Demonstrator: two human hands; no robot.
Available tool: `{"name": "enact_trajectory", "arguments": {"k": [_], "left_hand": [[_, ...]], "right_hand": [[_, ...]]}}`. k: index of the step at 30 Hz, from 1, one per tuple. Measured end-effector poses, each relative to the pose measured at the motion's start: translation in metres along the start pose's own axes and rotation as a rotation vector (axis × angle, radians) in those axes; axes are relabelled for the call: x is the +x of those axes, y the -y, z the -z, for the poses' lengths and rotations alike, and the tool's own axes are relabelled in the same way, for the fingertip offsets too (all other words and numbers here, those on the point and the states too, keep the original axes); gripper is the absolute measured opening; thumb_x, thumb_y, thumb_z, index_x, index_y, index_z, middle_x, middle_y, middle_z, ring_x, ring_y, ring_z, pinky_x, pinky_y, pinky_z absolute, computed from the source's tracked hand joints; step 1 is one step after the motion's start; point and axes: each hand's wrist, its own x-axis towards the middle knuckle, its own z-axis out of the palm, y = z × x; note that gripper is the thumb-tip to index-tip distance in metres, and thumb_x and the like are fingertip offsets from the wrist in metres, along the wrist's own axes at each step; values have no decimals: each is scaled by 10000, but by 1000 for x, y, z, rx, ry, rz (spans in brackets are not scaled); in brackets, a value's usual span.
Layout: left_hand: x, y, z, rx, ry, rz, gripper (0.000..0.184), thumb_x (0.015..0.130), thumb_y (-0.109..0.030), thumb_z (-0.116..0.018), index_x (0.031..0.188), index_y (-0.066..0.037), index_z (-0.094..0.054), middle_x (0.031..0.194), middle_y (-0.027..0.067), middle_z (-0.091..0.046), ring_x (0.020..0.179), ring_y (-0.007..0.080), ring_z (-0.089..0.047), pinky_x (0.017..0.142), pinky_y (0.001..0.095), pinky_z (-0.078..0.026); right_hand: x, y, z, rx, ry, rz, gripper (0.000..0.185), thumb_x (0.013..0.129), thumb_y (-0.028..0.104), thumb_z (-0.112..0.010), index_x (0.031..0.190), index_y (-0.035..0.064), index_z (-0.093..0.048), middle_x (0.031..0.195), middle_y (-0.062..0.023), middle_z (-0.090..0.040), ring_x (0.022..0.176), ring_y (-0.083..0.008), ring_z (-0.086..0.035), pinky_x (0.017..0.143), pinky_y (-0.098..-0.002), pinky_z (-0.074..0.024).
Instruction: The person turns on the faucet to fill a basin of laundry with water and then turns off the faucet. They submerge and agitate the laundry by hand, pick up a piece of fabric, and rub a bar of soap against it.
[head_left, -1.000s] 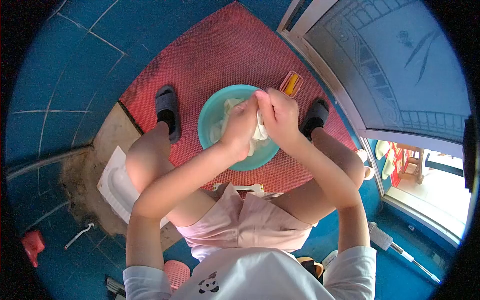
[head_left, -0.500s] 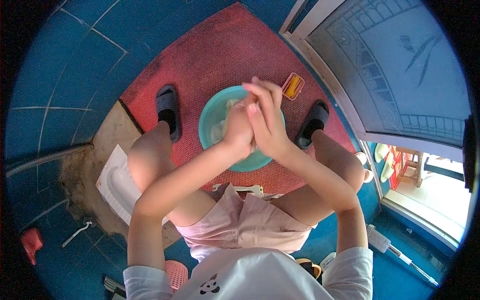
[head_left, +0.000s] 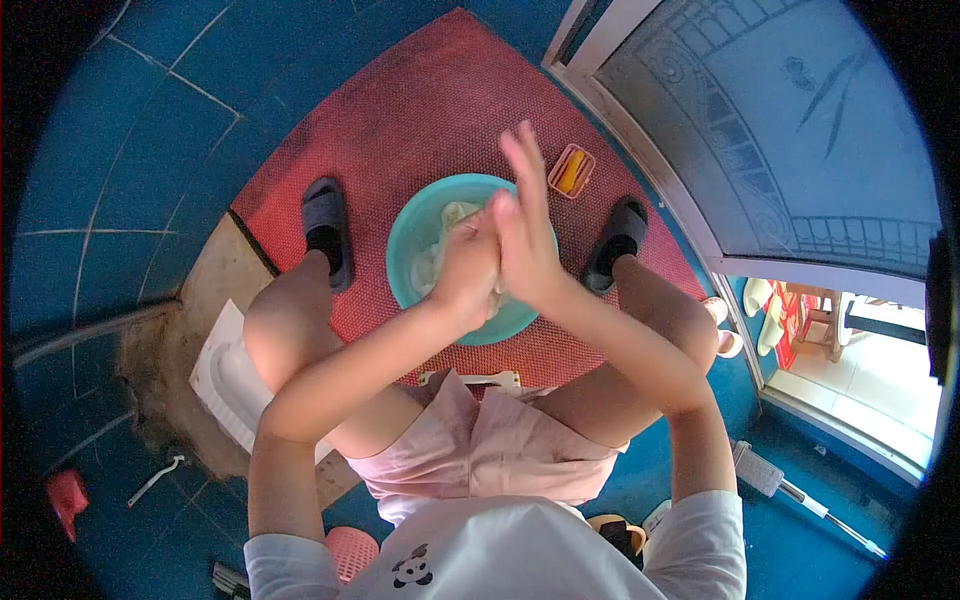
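Over a turquoise basin (head_left: 400,235), my left hand (head_left: 466,268) and my right hand (head_left: 528,238) meet. My left hand's fingers are curled, its far side against my right palm; whatever it holds, if anything, is hidden. The fingers of my right hand are stretched out and point away from me. Pale, whitish wet cloth (head_left: 428,268) lies in the basin, partly covered by my hands and wrists.
The basin stands on a red textured mat (head_left: 400,120) between my feet in grey slippers (head_left: 325,225). A pink soap dish (head_left: 571,172) with a yellow-orange bar lies beyond it. A squat toilet (head_left: 230,370) is at left, a frosted door (head_left: 760,130) at right.
My right hand's fingers have straightened and tipped further upright, while my left hand has dropped slightly toward me. The whole view has shifted a little.
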Motion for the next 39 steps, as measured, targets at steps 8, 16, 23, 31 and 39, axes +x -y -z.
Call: {"name": "enact_trajectory", "arguments": {"k": [8, 16, 23, 31, 39], "left_hand": [[-4, 10, 15, -37, 94, -71, 369, 895, -241, -367, 1200, -36, -396, 1146, 63, -478, 1034, 144, -479, 868, 278, -393], [-9, 3, 6, 40, 55, -148, 360, 875, -249, -415, 1170, -43, -419, 1090, 71, -504, 951, 157, -528, 776, 288, -449], [-9, 8, 9, 3, 57, -70, 344, 867, -205, -437, 1171, -44, -423, 1087, 47, -508, 934, 122, -527, 774, 255, -444], [-12, 7, 10, -15, 167, -173, 411, 877, -232, -406, 1239, -48, -343, 1178, 63, -446, 1027, 142, -471, 855, 295, -404], [-9, -19, 12, 476, 189, -410, 418, 880, -253, -394, 1243, -49, -357, 1210, 69, -440, 1065, 177, -469, 876, 308, -392]], "right_hand": [[6, 5, 0, -107, 31, 138, 522, 856, 353, -329, 1273, 40, -310, 1371, -202, -159, 1269, -387, -126, 1004, -505, -89], [16, 10, 4, -63, 6, 106, 519, 856, 373, -337, 1271, 62, -326, 1376, -192, -155, 1273, -375, -126, 997, -518, -91], [10, 25, 1, -116, 170, 267, 535, 822, 362, -389, 1265, 71, -315, 1373, -203, -146, 1265, -389, -129, 995, -527, -90], [-1, 28, 0, -125, 134, 258, 561, 849, 429, -332, 1259, 46, -340, 1369, -201, -170, 1271, -363, -151, 999, -500, -109], [-2, 14, 2, 33, 6, 178, 580, 809, 413, -406, 1261, 63, -312, 1369, -192, -170, 1260, -384, -160, 992, -529, -115]]}}
